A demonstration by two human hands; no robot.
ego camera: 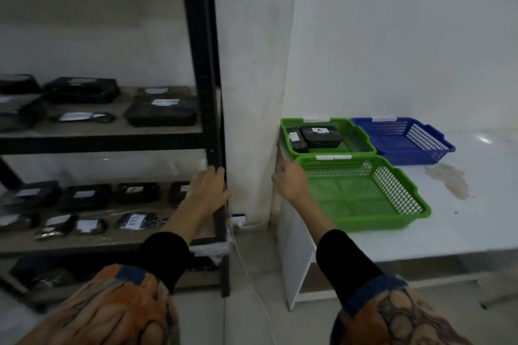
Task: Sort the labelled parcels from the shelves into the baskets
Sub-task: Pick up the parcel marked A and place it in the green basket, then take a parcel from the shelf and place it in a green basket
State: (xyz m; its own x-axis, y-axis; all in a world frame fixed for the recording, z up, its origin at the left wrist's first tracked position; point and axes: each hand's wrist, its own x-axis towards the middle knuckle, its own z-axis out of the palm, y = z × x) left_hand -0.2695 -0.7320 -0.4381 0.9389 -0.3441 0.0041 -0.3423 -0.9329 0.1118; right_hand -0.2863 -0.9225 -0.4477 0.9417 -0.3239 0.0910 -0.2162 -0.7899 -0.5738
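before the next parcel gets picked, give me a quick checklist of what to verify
1. Left hand free: not ok, it rests on the black shelf post.
2. Right hand free: ok, no parcel in it, by the near green basket.
3. Near green basket has room: ok, nothing in it.
4. Far green basket: ok, two parcels inside, one labelled A.
5. Blue basket has room: ok, nothing in it.
6. Shelf parcel labels readable: cannot tell, blurred.
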